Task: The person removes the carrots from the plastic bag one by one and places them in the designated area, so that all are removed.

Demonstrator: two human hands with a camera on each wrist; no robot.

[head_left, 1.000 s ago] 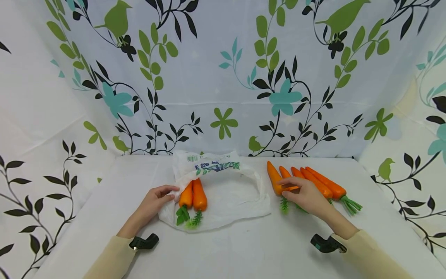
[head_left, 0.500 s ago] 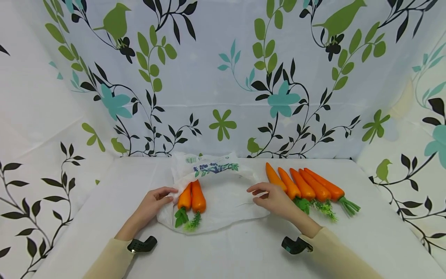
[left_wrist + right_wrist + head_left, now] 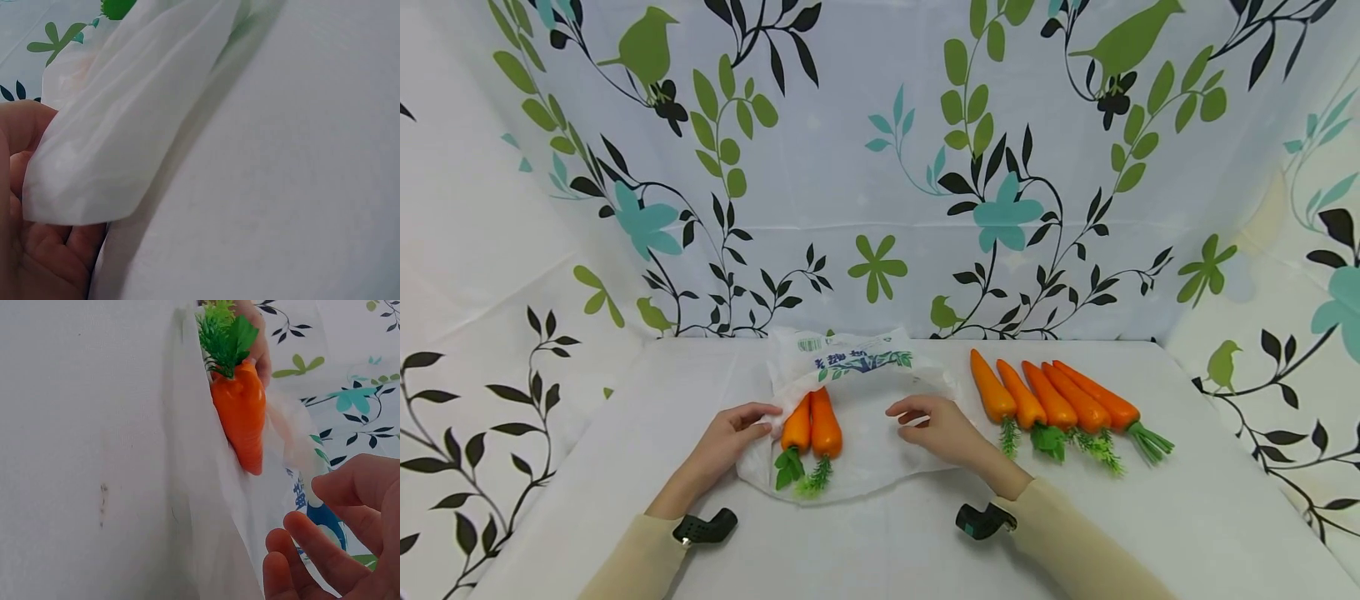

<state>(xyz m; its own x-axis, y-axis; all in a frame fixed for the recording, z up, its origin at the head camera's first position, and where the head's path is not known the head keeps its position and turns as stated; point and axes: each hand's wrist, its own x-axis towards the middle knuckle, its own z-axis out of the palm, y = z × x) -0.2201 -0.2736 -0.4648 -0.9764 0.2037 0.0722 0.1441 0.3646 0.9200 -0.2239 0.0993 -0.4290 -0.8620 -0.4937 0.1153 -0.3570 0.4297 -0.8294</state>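
Head-view clock, 12 = far edge. Patterned cloth [image 3: 842, 167] hung at 12, behind the white table [image 3: 880, 554]. White plastic bag [image 3: 880, 458] laid on the table, mouth spread wide, printed layer at 12 o'clock. Two carrots are contained so far, both in the 8-9 o'clock part of the mouth.

Row of five carrots [image 3: 1051, 400] placed outside the bag at 3 o'clock, side by side, tips toward 10-11, greens toward 4-5.

Left hand [image 3: 730, 432] set at the bag's 9 o'clock edge — plastic pinched between thumb and fingers. Bagged carrots sit at its 3 o'clock, just beside the fingertips.

Right hand [image 3: 936, 429] held over the bag mouth, fingers loosely bent, thumb apart, nothing gripped. Bagged carrots at its 9 o'clock, a gap left between; row at its 3 o'clock, near but untouched.

Right bagged carrot [image 3: 826, 427] and left bagged carrot [image 3: 797, 429] laid together, tips to 12 at the printed layer's edge, leafy ends to 6-7. Black device worn on each wrist — left one [image 3: 706, 527], right one [image 3: 985, 521].
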